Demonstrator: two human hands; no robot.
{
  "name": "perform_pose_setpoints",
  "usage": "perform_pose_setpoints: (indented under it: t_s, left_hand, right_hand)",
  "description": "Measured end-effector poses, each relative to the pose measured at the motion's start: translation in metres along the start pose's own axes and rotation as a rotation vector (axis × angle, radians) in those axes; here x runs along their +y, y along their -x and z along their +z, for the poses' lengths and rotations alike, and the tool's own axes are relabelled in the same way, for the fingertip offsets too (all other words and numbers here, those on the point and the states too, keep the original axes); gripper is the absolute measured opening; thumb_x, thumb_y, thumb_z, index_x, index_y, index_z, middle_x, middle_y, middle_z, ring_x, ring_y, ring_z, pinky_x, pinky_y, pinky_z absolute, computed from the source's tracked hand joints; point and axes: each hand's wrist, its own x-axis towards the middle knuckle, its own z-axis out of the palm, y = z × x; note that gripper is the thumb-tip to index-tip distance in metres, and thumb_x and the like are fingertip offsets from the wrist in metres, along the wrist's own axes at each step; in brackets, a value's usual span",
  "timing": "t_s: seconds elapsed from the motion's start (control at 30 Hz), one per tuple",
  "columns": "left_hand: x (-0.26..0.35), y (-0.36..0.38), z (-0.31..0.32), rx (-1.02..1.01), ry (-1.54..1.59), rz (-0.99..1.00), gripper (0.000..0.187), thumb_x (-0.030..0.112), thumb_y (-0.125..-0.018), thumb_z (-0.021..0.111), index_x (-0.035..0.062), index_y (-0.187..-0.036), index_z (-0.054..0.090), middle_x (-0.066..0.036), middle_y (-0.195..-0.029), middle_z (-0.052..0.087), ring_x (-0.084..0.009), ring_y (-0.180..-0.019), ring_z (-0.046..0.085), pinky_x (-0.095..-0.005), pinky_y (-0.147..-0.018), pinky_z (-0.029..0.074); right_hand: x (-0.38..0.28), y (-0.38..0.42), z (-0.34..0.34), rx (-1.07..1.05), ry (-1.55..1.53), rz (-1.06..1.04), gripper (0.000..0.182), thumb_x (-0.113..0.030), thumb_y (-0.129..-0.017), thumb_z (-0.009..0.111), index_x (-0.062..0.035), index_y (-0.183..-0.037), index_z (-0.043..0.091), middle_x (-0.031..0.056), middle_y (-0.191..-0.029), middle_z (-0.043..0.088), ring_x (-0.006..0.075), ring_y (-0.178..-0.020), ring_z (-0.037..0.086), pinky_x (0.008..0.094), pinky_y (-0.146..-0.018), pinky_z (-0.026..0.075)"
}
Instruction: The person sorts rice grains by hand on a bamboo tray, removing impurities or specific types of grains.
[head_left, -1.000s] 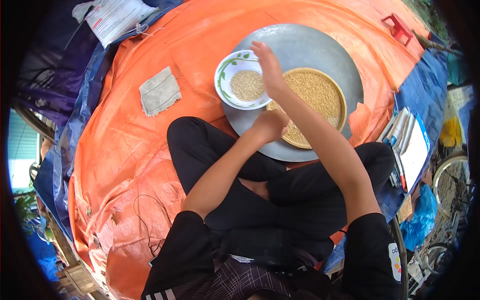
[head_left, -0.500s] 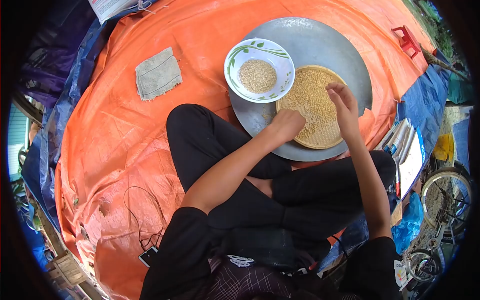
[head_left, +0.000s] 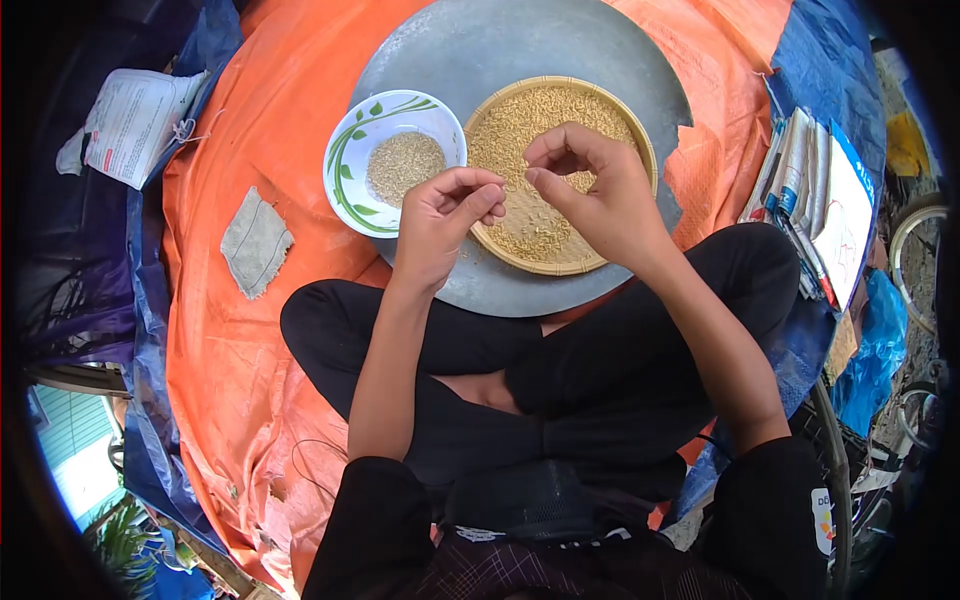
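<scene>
My left hand (head_left: 435, 218) is raised at the gap between the white bowl and the woven tray, thumb and fingertips pressed together; anything pinched there is too small to name. Over the tray hangs my right hand (head_left: 600, 190), its thumb and forefinger apart in a curve, with nothing visible between them. The round woven tray (head_left: 553, 268) holds yellowish grain, thinner near its lower part. Beside it on the left, the white bowl with green leaves (head_left: 348, 165) contains paler grain. Both rest on a round grey metal sheet (head_left: 440, 60).
An orange tarp (head_left: 225, 390) lies beneath, with a grey cloth piece (head_left: 257, 243) on the left. A printed white sack (head_left: 145, 125) is at the upper left. Folded sacks (head_left: 800, 190) stand at the right, near a blue plastic bag (head_left: 872, 350) and a bicycle wheel (head_left: 918, 265).
The view has shifted. My left hand has lifted from the tray's edge toward the bowl side. My right hand has moved inward over the tray, closer to the left hand.
</scene>
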Motion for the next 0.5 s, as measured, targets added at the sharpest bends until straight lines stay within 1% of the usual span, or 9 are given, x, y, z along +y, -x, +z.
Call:
perform_pose_setpoints:
  t_s: [0.07, 0.13, 0.23, 0.37, 0.5]
  left_hand:
    - [-0.001, 0.002, -0.002, 0.008, 0.09, 0.007, 0.015, 0.011, -0.098, 0.07, -0.0013, -0.107, 0.068, -0.006, -0.093, 0.07, -0.0113, -0.082, 0.065, -0.0229, -0.074, 0.051]
    - [0.002, 0.003, -0.001, 0.012, 0.163, 0.004, 0.016, 0.012, -0.098, 0.07, -0.001, -0.106, 0.068, -0.006, -0.093, 0.07, -0.0114, -0.083, 0.065, -0.0231, -0.073, 0.051]
    - [0.004, 0.006, 0.0, 0.028, 0.202, 0.007, 0.015, 0.012, -0.098, 0.07, -0.0001, -0.106, 0.069, -0.006, -0.092, 0.069, -0.0105, -0.079, 0.063, -0.0225, -0.07, 0.049]
    - [0.003, 0.008, 0.003, 0.038, 0.184, 0.022, 0.015, 0.014, -0.098, 0.071, 0.0012, -0.105, 0.07, -0.003, -0.087, 0.067, -0.0091, -0.074, 0.059, -0.0215, -0.065, 0.045]
    - [0.005, 0.01, 0.009, 0.033, 0.158, 0.024, 0.016, 0.016, -0.097, 0.072, 0.0014, -0.103, 0.071, -0.002, -0.083, 0.066, -0.0085, -0.071, 0.057, -0.0217, -0.062, 0.042]
  right_hand:
    - [-0.004, 0.002, 0.001, -0.005, 0.026, -0.054, 0.014, -0.001, -0.084, 0.072, 0.0017, -0.097, 0.069, 0.012, -0.086, 0.074, 0.0217, -0.082, 0.074, 0.033, -0.079, 0.058]
    - [-0.009, 0.002, 0.002, -0.016, 0.025, -0.055, 0.013, 0.0, -0.082, 0.073, 0.0018, -0.094, 0.069, 0.0124, -0.085, 0.073, 0.022, -0.082, 0.074, 0.0331, -0.078, 0.058]
    - [-0.012, 0.003, 0.003, -0.038, 0.04, -0.085, 0.012, 0.0, -0.08, 0.073, 0.002, -0.091, 0.069, 0.0124, -0.084, 0.073, 0.0218, -0.08, 0.074, 0.0331, -0.076, 0.058]
    - [-0.014, 0.004, 0.006, -0.068, 0.05, -0.157, 0.012, -0.001, -0.077, 0.074, 0.001, -0.088, 0.069, 0.0115, -0.082, 0.071, 0.0206, -0.077, 0.072, 0.0324, -0.072, 0.057]
    - [-0.011, 0.005, 0.012, -0.041, 0.104, -0.243, 0.012, -0.002, -0.074, 0.075, -0.001, -0.085, 0.069, 0.01, -0.079, 0.069, 0.0207, -0.074, 0.07, 0.0325, -0.069, 0.056]
